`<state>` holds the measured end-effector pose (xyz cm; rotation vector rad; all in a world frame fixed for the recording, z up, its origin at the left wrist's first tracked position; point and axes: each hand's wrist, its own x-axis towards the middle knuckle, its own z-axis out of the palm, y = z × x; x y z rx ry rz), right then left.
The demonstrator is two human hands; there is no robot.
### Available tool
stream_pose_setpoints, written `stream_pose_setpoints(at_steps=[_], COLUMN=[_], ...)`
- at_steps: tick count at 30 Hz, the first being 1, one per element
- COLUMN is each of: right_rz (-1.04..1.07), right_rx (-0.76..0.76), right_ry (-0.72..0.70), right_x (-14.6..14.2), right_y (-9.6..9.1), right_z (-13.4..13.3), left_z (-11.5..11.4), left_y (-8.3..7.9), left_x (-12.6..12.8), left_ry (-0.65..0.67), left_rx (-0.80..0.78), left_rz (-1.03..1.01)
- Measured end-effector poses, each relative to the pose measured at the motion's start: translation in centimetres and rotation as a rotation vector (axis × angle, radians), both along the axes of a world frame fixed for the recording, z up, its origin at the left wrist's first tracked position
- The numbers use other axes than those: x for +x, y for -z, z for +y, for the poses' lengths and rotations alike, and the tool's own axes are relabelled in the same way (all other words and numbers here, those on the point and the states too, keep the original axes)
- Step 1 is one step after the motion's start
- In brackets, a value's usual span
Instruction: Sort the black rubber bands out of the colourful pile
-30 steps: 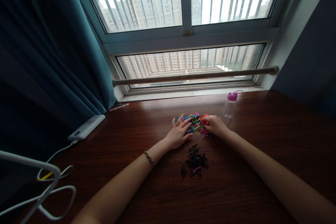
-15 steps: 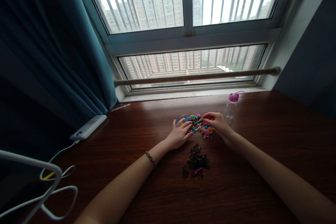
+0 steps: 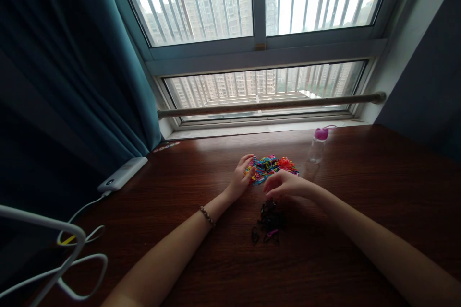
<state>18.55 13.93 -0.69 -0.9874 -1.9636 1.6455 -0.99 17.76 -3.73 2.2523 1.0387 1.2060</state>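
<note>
A heap of small colourful rubber bands (image 3: 268, 167) lies on the dark wooden table. My left hand (image 3: 239, 178) rests at the heap's left edge, fingers apart and touching the bands. Nearer to me is a smaller pile of black rubber bands (image 3: 270, 218), with one pink-purple band (image 3: 272, 233) among them. Just above the far end of that black pile is my right hand (image 3: 283, 183), its fingers curled down and drawn together. Whatever its fingertips hold, if anything, is too small and dark to make out.
A clear bottle with a pink lid (image 3: 318, 145) stands behind the heap to the right. At the far left lie a white power bank (image 3: 122, 174) and a looping white cable (image 3: 82, 257). A blue curtain (image 3: 133, 81) hangs beside the window, behind the table (image 3: 201, 153).
My right hand has come from the right side of the colourful heap toward me, to the black pile. My left hand has shifted slightly left, off the heap's top to its edge.
</note>
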Motion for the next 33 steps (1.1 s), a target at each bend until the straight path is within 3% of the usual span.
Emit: stream_pose_setpoints(at_steps=[6,10,13,15,22,33], right_rz=[0.024,-0.101,-0.216,-0.292,-0.503,-0.397], right_rx=[0.147,0.561,0.892,0.989,1.020,1.067], right_ry=[0.273,0.408,0.387,0.345,0.334,0.415], right_x=[0.7,0.9,0.9,0.8,0.5,0.4], right_y=[0.8,1.6,2.5,3.2,4.3,4.4], right_z=[1.4,1.8,2.0,2.0,1.7,1.9], left_z=[0.2,0.5,0.5,0.4,0.5,0.7], left_y=[0.3,0.9,1.3,1.4,1.4,1.7], left_x=[-0.3,-0.5,-0.3,-0.1,0.0,0.0], left_ry=[-0.172,-0.174,-0.138,-0.128,-0.160,-0.252], left_rx=[0.083,0.078,0.045,0.032,-0.005,-0.051], left_rz=[0.054,0.285,0.450,0.504,0.497,0.462])
